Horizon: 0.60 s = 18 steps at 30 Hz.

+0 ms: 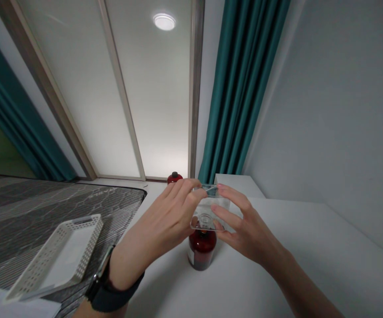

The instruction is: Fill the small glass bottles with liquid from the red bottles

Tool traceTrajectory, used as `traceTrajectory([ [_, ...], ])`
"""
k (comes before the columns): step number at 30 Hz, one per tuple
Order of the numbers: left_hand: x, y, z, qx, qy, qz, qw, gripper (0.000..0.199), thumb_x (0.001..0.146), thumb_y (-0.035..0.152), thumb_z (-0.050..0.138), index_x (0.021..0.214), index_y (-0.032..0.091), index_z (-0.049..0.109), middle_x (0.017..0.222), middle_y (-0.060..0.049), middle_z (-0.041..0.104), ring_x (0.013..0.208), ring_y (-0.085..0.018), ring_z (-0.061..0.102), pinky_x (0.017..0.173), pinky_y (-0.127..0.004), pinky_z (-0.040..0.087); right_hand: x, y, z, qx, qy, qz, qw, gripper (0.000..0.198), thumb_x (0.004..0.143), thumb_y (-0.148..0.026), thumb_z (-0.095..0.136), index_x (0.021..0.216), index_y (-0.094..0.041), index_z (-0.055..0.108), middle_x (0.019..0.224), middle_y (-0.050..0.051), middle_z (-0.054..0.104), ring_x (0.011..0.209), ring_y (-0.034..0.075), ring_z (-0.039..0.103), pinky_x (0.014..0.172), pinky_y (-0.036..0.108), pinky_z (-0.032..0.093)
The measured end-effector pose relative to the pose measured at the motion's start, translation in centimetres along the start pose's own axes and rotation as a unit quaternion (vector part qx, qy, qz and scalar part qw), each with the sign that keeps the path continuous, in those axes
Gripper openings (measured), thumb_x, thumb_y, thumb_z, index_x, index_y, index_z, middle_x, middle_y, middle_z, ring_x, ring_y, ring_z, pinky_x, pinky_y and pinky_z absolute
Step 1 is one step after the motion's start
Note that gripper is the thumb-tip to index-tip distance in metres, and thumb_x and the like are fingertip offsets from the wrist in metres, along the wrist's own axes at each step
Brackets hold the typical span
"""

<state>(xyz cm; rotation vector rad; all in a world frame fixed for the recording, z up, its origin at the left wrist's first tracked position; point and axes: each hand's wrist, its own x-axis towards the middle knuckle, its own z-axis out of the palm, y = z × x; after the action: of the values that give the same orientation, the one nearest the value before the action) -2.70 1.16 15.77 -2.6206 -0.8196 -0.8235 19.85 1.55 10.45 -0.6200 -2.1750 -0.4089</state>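
Note:
Between both hands is a clear, see-through plastic container (218,204), held above the table. My left hand (173,212) has its fingers closed on the container's left side and top edge. From the right, the fingertips of my right hand (246,227) press against the opposite side. Directly below and partly behind the container stands a dark red bottle (202,252) with a pale label at its lower left. Its neck shows only through the clear plastic, so I cannot tell whether the two touch. Farther back, a second red bottle (174,177) with a black cap is partly hidden by my left hand.
Both arms reach over a white table (277,282). Left of it, a white perforated basket (94,234) rests on a grey patterned surface (118,201), with white paper (16,305) nearby. A white box-like block (236,185) sits behind the table, before a teal curtain (234,97).

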Motion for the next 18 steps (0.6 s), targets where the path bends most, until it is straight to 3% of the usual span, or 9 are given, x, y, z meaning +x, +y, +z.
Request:
traceTrajectory([
  [18, -0.05, 0.18, -0.24, 0.001, -0.001, 0.001, 1.000, 0.048, 0.083, 0.003, 0.054, 0.126, 0.019, 0.037, 0.126, -0.015, 0.051, 0.120, -0.033, 0.053, 0.097, -0.053, 0.052, 0.07, 0.00, -0.17, -0.003, 0.007, 0.002, 1.000, 0.053, 0.080, -0.001, 0.061, 0.124, -0.027, 0.048, 0.136, 0.010, 0.043, 0.137, 0.033, 0.045, 0.106, 0.055, 0.052],
])
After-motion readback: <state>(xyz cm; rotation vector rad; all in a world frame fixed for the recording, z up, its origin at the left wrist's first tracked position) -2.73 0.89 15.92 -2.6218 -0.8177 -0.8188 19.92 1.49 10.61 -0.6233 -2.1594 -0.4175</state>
